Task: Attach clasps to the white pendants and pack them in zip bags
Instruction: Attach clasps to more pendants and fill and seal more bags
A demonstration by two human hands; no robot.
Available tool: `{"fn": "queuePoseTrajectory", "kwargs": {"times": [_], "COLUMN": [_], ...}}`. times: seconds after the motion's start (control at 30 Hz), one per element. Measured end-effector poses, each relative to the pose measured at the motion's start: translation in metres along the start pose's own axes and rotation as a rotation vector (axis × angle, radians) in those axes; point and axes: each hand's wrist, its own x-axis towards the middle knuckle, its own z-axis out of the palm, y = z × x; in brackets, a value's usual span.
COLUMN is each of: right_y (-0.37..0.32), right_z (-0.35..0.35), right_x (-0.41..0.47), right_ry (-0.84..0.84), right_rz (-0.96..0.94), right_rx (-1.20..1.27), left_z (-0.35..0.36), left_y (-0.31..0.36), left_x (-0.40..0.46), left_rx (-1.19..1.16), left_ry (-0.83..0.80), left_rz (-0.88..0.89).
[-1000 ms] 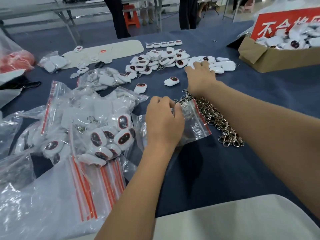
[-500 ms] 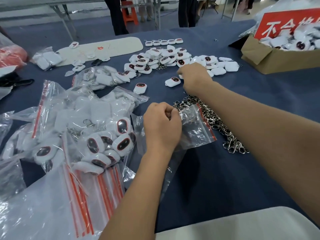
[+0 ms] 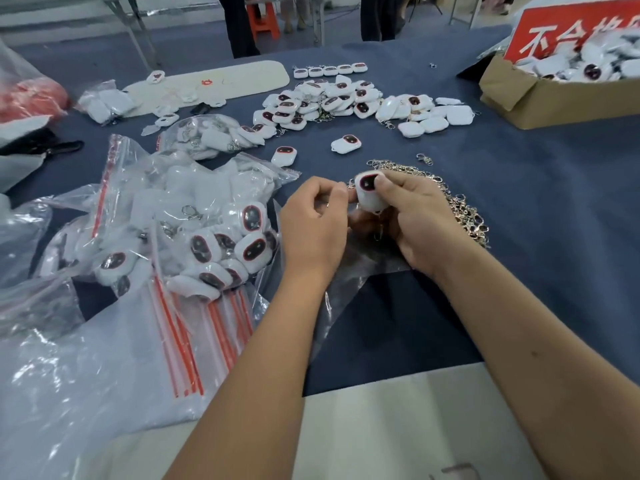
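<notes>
At frame centre, both hands meet over the blue tablecloth (image 3: 519, 271). Right hand (image 3: 415, 220) grips a white pendant (image 3: 370, 192), dark oval face up, thumb pressed on its upper right edge. Left hand (image 3: 315, 230) has fingers curled, fingertips pinched right against the pendant's left edge; what they pinch is too small to tell. Under the hands lies a clear zip bag (image 3: 349, 282). Just behind and right of the right hand, a heap of metal clasps (image 3: 460, 209); one loose clasp (image 3: 425, 158) apart above it. Left of frame: filled zip bags (image 3: 194, 237) of pendants, and a stack of red-striped bags (image 3: 207, 327) below them. Upper centre: a pile of loose pendants (image 3: 346, 102), two strays nearer. Upper right corner: cardboard box (image 3: 554, 98) of pendants with a red sign (image 3: 561, 32).
</notes>
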Motion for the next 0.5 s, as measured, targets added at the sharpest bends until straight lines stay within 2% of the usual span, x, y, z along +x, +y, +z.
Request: {"fn": "queuePoseTrajectory", "kwargs": {"times": [0.17, 0.5], "right_y": [0.0087, 0.0106], "right_z": [0.0006, 0.0026], "right_x": [0.0014, 0.0010], "right_ry": [-0.055, -0.014], "right_rz": [-0.109, -0.145], "right_rx": [-0.139, -0.135], "left_z": [0.0004, 0.0026], "left_y": [0.0006, -0.0012], "left_x": [0.0015, 0.0035], "left_rx": [-0.004, -0.093], "left_ry": [-0.081, -0.104], "left_rz": [0.021, -0.056]}}
